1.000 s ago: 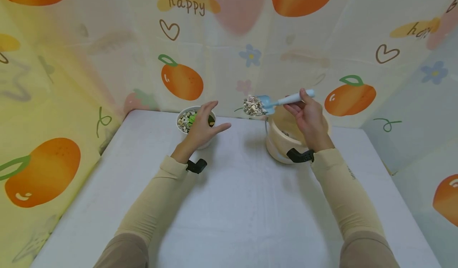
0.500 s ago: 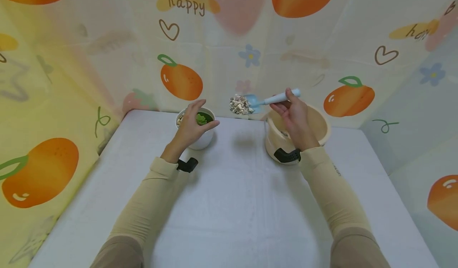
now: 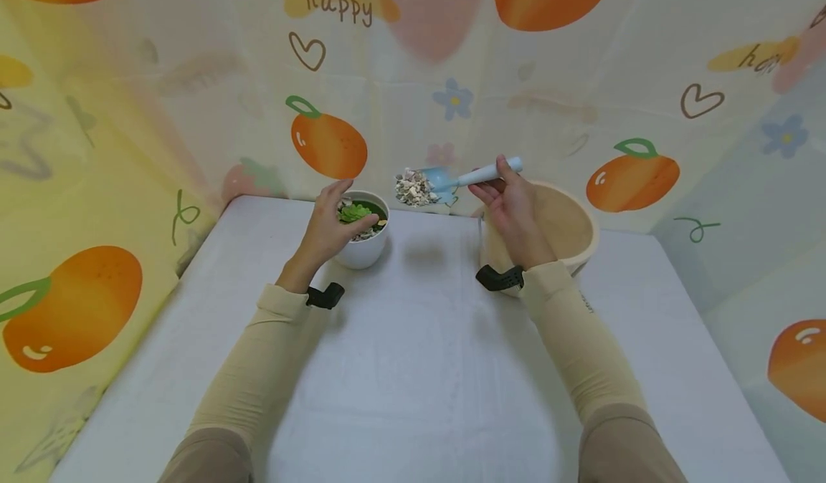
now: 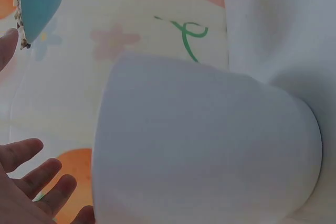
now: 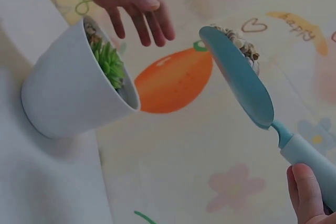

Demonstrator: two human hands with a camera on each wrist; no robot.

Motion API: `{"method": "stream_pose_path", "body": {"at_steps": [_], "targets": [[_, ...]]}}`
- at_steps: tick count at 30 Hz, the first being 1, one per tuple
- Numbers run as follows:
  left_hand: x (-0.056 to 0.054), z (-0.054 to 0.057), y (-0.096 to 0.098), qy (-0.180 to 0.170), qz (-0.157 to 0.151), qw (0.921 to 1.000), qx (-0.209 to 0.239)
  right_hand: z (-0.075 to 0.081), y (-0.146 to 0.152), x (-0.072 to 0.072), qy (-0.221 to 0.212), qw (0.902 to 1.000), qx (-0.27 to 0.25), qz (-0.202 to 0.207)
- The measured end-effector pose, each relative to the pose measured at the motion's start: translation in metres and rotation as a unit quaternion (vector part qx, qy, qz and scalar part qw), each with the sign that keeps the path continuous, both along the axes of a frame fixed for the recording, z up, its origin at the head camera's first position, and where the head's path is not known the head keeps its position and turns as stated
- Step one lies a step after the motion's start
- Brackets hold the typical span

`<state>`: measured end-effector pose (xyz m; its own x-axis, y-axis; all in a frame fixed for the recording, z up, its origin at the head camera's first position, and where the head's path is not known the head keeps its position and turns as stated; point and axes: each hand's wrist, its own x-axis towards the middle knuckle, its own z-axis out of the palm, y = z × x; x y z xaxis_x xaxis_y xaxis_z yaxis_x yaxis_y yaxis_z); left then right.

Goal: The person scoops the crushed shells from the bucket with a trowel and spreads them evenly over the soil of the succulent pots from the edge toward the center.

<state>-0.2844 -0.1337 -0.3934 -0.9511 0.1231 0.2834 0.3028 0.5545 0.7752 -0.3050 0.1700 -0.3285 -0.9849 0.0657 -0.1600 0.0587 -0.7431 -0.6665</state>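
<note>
My right hand grips the pale handle of a small blue trowel, held level in the air between the two pots. Its scoop carries a heap of mixed pebbles. To the left stands a white plant pot, upright on the table, with a green succulent and some pebbles inside. My left hand hovers at the near left of that pot's rim, fingers spread and thumb reaching across the plant in the head view. In the right wrist view, its fingers hang apart from the pot.
A larger cream-coloured tub stands at the right, partly behind my right hand and wrist. The white-covered table backs onto a printed cloth with oranges and flowers. Each wrist wears a black camera mount.
My right hand has carried the loaded trowel left, from beside the tub toward the white pot. My left hand has shifted left, uncovering more of the succulent.
</note>
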Motion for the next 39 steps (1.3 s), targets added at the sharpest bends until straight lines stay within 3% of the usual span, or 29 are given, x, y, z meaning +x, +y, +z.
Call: {"method": "stream_pose_path", "body": {"at_steps": [11,19,30,39], "targets": [[-0.007,-0.011,-0.025,-0.006,0.019,0.9998,-0.002,-0.006,-0.023,-0.005,0.004,0.9997,0.025,-0.003],[-0.011,-0.018,-0.038,-0.034,0.027,0.9990,-0.004,-0.014,-0.035,-0.008,0.009,0.9985,0.053,-0.001],[-0.014,-0.028,-0.046,-0.080,0.005,0.9968,-0.004,-0.027,-0.055,-0.014,0.010,0.9979,0.064,0.000],[-0.019,-0.038,-0.050,-0.092,-0.009,0.9956,0.015,-0.038,-0.073,-0.016,0.009,0.9958,0.092,-0.001]]}}
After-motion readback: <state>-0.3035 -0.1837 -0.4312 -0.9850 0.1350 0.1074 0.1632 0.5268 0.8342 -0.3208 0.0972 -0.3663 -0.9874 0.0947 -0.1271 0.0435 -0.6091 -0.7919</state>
